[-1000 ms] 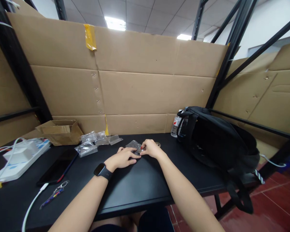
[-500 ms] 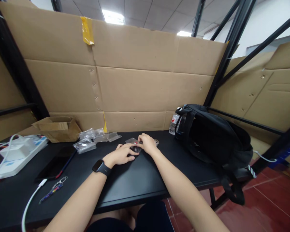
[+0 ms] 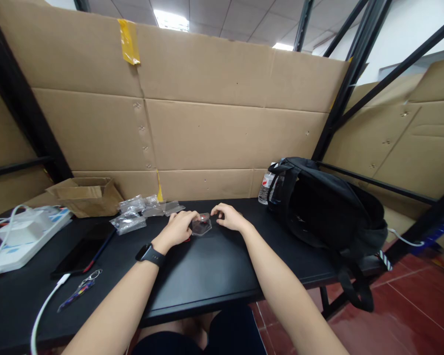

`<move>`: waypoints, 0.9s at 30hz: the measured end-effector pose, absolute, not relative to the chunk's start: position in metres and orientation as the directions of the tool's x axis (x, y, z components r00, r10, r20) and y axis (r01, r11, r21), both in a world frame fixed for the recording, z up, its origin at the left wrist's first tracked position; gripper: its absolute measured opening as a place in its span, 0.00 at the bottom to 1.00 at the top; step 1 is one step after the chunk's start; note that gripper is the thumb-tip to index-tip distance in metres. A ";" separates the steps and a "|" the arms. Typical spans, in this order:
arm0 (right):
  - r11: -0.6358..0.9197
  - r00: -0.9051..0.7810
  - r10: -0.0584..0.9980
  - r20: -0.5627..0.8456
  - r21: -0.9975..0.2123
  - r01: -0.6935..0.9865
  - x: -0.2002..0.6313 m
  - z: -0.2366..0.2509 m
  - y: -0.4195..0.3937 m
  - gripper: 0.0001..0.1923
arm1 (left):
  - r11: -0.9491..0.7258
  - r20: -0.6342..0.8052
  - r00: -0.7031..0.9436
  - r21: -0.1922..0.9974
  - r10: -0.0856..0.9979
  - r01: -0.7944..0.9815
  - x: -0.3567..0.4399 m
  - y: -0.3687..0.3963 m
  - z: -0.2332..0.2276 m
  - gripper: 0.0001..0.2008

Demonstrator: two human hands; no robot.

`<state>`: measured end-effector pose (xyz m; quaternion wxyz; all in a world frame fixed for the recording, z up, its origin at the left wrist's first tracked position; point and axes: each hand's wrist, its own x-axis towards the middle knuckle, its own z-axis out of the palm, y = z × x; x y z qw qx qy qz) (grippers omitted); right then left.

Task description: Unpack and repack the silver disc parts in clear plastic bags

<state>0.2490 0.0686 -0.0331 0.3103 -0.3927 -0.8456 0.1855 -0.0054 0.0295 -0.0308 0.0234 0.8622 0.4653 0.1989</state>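
A small clear plastic bag (image 3: 202, 227) with a bit of red near its top stands out at the centre of the black table. My left hand (image 3: 176, 229), a black watch on its wrist, has its fingers closed on the bag's left edge. Just to the right of the bag is my right hand (image 3: 228, 218), fingers bent and apart, with nothing seen between them. A small red thing (image 3: 187, 239) peeks out beneath my left hand, too covered to name.
Several clear plastic bags (image 3: 131, 217) lie left of my hands, before a brown paper bag (image 3: 84, 197). Further left are a phone (image 3: 82, 251), a keychain (image 3: 77, 292) and a white power strip (image 3: 33, 241). A water bottle (image 3: 265, 190) and a black backpack (image 3: 329, 212) stand right.
My right hand has come off the plastic bag and its fingers have parted. My left hand has drawn slightly left and curled onto the bag's edge, leaving more of the bag visible.
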 end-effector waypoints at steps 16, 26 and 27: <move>0.534 -0.418 0.833 0.363 -0.723 0.437 0.242 -0.035 0.072 0.03 | -0.396 0.345 0.261 0.413 0.901 0.820 0.002 0.032 -0.025 0.09; 0.493 -0.351 0.867 0.355 -0.715 0.495 0.230 -0.047 0.069 0.19 | -0.272 0.271 0.147 0.514 0.951 0.814 0.008 0.034 -0.033 0.16; 0.518 -0.378 0.853 0.360 -0.670 0.531 0.228 -0.047 0.068 0.16 | -0.289 0.270 0.174 0.478 0.947 0.830 0.008 0.034 -0.033 0.15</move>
